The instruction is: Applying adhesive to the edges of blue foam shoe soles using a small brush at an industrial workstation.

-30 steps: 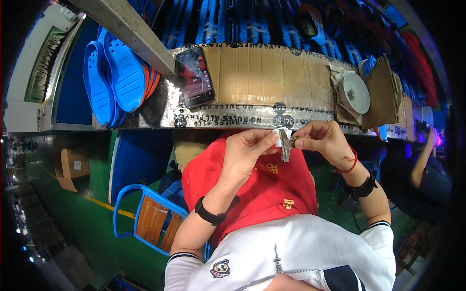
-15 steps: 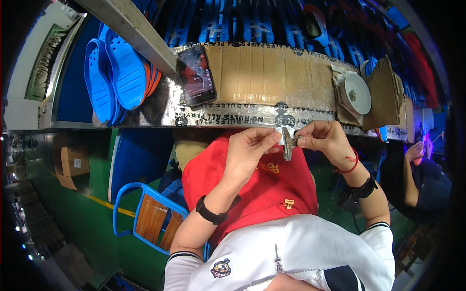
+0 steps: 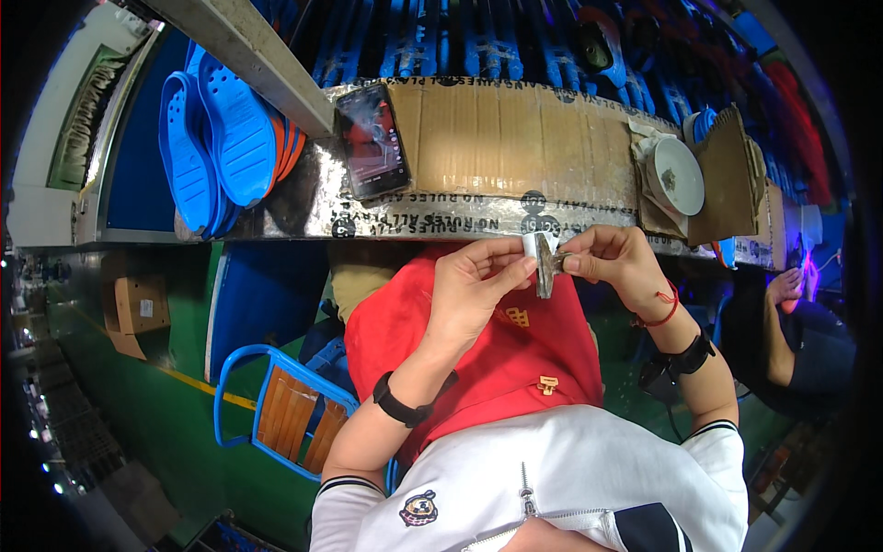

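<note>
Above the red cloth apron (image 3: 552, 345), the left hand (image 3: 467, 287) pinches a thin brownish-grey strip (image 3: 545, 278) and the small white piece (image 3: 530, 243) at its far end; the right hand (image 3: 618, 265) pinches the strip's right edge, perhaps by a loose bit. Strip and fingertips have risen slightly, grips unchanged, suggesting the same handling continues. Beyond: a black rectangular phone (image 3: 372, 143) left, a round white bowl (image 3: 679, 184) right.

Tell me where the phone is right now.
In the head view, the phone lies left of centre on the workbench, at the left edge of the brown cardboard, just right of the grey post's lower end.
</note>
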Tool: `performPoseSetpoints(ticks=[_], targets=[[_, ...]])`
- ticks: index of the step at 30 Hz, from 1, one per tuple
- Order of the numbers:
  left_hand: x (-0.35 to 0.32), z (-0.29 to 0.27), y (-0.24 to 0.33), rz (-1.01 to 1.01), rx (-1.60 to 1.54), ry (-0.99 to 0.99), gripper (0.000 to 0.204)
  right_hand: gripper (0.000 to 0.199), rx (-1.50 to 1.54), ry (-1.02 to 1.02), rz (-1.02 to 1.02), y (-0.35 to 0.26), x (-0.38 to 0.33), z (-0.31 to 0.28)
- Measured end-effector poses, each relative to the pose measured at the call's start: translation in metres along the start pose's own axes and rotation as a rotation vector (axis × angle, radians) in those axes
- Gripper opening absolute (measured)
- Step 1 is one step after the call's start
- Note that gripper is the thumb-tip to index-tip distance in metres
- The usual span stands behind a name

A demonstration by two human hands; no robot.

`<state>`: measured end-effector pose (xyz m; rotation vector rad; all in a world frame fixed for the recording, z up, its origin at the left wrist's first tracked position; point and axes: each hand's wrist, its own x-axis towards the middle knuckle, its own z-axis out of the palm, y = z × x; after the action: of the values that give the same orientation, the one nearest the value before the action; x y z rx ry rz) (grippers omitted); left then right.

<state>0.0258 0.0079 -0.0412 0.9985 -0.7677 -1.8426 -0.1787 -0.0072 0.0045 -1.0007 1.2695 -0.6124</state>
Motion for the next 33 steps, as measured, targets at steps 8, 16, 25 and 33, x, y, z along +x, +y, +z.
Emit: performPoseSetpoints(ticks=[8,16,25,33], targets=[[-0.0010,0.0032,-0.0021,-0.062,-0.056,-0.009,0.024,0.022,-0.003,0.006,-0.002,0.0017,-0.0014,-0.0044],[-0.0011,0.0022,0.0006,-0.118,-0.098,0.011,0.021,0.021,0.007,-0.002,0.011,-0.0007,-0.0044,-0.0033],[0.0005,0.0018,0.0003,-0.137,-0.073,0.041,0.021,0.021,0.005,-0.005,0.006,0.0003,-0.0035,-0.0019],[0.0012,0.0019,-0.0008,-0.147,-0.062,0.042,0.019,0.021,-0.017,0.020,-0.019,0.0026,-0.0041,-0.0016]])
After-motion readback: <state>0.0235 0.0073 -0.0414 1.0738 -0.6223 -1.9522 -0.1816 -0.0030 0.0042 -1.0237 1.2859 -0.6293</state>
